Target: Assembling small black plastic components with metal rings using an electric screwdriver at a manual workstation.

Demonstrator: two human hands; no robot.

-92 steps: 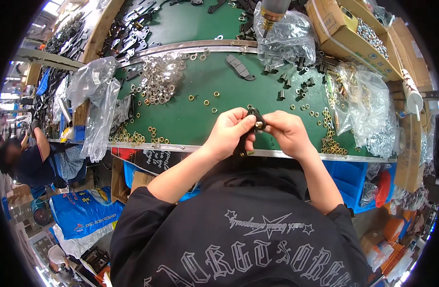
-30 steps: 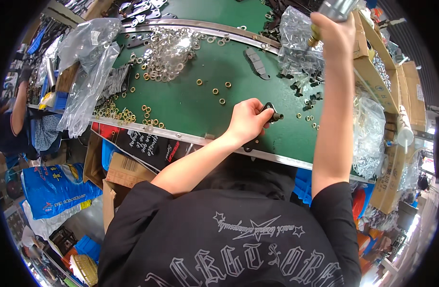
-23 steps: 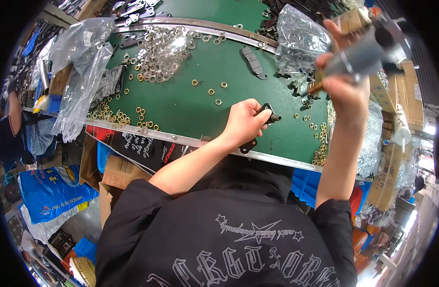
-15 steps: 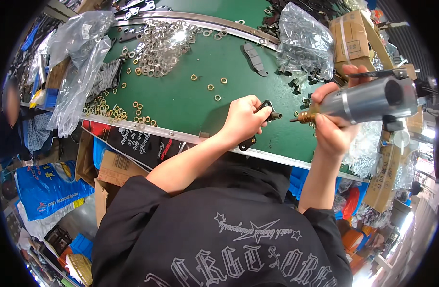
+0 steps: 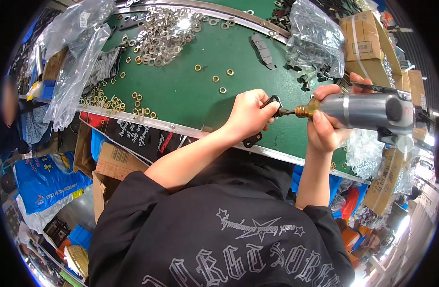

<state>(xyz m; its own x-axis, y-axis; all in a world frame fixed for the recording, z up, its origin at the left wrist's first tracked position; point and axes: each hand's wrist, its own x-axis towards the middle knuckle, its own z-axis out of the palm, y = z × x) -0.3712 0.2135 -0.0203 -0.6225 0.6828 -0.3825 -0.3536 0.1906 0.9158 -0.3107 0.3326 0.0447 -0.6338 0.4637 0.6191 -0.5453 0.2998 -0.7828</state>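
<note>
Two bare hands on smooth cylindrical driver and flat black plate

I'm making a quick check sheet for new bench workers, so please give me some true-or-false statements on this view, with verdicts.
1. The right hand holds a grey power driver. True.
2. The left hand is empty. False: the left hand grips a dark metal plate.
3. The silver washers lie on the floor. False: the silver washers are heaped on the green table.
4. The dark grey pad lies apart from both hands. True.
5. The driver's bit points away from the left hand. False: it points toward it.
</note>
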